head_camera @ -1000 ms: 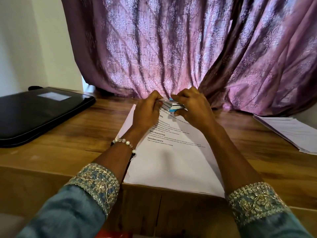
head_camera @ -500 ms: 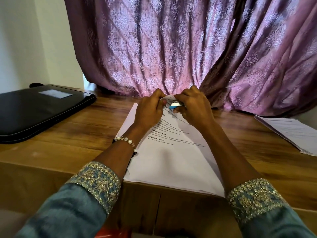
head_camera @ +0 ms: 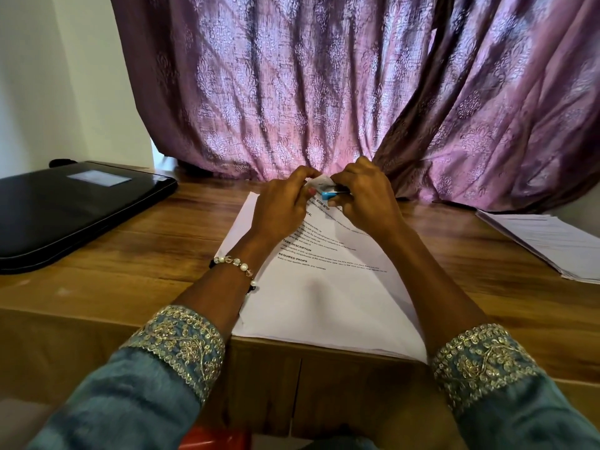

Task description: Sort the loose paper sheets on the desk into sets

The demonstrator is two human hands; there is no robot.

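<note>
Open tabletop either side of the centre sheets

Bare tabletop (head_camera: 156, 254) lies between the black case (head_camera: 71, 209) at left and the centre sheets (head_camera: 324, 303); the paper stack (head_camera: 548, 245) blocks far right, the curtain (head_camera: 324, 92) the back.

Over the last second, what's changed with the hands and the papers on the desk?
Very little. Both hands, left and right, keep working the small blue stapler at the top corner of the front sheets, the corner now bent up slightly. The side stack and the black laptop stayed put.
</note>
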